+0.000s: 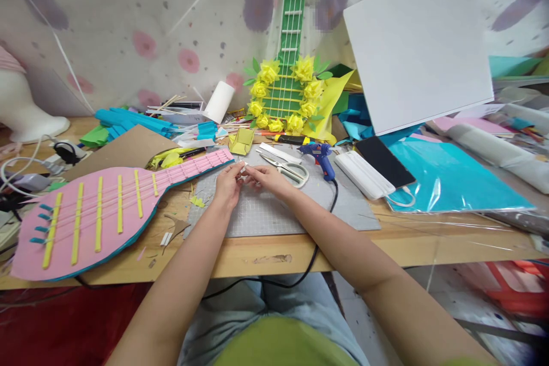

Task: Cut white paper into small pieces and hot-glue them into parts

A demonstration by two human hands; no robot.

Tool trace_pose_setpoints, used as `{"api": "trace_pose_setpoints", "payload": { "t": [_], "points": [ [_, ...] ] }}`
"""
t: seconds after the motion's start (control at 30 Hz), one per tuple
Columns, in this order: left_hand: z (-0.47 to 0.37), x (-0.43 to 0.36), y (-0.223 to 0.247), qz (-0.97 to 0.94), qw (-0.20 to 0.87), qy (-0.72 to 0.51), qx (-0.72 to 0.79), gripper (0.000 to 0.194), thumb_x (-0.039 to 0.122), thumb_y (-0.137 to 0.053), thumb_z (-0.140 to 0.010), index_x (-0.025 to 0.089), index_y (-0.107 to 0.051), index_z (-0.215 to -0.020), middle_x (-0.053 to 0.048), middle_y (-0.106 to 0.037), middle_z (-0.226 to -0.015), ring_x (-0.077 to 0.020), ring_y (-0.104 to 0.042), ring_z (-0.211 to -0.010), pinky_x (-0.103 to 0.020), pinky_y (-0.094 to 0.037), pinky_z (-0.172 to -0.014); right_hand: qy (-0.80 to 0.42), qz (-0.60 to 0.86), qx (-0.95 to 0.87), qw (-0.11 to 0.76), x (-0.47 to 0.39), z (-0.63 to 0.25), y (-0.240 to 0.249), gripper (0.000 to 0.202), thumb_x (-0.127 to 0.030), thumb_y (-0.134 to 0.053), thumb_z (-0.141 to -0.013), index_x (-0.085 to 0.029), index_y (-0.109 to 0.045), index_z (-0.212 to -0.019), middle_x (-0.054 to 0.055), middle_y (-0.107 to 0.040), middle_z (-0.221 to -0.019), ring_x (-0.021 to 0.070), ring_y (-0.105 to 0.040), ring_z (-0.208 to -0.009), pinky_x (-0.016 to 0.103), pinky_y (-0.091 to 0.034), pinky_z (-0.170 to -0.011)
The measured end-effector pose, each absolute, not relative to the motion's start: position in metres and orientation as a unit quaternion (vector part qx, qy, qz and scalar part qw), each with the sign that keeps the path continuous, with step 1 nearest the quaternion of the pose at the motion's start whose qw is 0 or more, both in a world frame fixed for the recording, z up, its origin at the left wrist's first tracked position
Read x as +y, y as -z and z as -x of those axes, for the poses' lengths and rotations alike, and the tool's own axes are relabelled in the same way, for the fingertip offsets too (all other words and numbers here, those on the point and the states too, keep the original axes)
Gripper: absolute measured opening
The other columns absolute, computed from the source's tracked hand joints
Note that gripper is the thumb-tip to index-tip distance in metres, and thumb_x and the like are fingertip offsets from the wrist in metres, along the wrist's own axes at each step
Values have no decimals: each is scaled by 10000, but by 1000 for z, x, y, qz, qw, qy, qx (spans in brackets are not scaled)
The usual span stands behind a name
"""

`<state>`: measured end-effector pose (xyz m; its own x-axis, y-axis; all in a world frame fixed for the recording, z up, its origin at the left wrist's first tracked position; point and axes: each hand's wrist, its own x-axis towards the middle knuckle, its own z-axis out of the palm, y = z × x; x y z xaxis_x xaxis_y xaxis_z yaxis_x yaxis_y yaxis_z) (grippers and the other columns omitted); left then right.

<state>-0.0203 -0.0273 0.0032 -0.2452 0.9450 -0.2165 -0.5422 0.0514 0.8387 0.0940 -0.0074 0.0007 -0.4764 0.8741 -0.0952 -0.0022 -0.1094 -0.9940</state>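
Note:
Over the grey cutting mat (257, 217), my left hand (230, 185) and my right hand (269, 179) meet, fingers pinched together. Between their fingertips shows a small white piece (244, 167), too small to name exactly. Just beyond my right hand lie scissors (295, 174) with pale handles, their blades spread. A white strip (281, 153) rests behind them. The blue glue gun (321, 161) lies on the mat to the right, its black cord running down over the table edge. Left of my left hand is the neck of a pink paper guitar (115, 206) with yellow strips.
A green guitar (293, 28) with yellow paper flowers stands at the back. On the right are a white power bank (364, 174), a black phone (386, 163), a blue wrapped sheet (446, 177) and a white board (420, 46). Brown cardboard (124, 151) lies back left.

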Motion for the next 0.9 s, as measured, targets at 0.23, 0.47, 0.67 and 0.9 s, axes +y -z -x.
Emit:
{"api": "trace_pose_setpoints", "payload": {
  "t": [0.23,0.47,0.67,0.9],
  "points": [
    [18,-26,1,-286,518,-611,526,174,216,-717,-515,137,-562,-520,42,-442,-478,-36,-355,-445,-174,-251,-423,-736,379,-348,441,-3,-90,2,210,-370,-660,-648,-190,-597,-736,13,-633,-790,90,-570,-665,212,-472,-629],
    [11,-26,3,-308,475,-614,551,134,242,-691,-564,149,-596,-583,24,-525,-576,-66,-446,-527,-187,-360,-501,-690,389,-342,506,-1,-93,-1,211,-357,-675,-622,-178,-564,-636,-10,-611,-646,89,-582,-639,250,-485,-708],
    [7,-24,5,-310,461,-644,526,206,269,-711,-546,146,-546,-562,36,-513,-563,-52,-428,-514,-179,-344,-509,-699,371,-332,513,-2,-91,-1,202,-352,-663,-652,-182,-556,-649,-9,-623,-644,100,-606,-655,263,-494,-731],
    [5,-24,6,-301,474,-663,495,259,291,-709,-533,151,-493,-555,59,-442,-505,-40,-369,-468,-183,-301,-487,-716,360,-311,510,-6,-90,-6,172,-314,-646,-685,-179,-545,-652,2,-652,-690,112,-617,-666,254,-495,-671]
  ]
}}
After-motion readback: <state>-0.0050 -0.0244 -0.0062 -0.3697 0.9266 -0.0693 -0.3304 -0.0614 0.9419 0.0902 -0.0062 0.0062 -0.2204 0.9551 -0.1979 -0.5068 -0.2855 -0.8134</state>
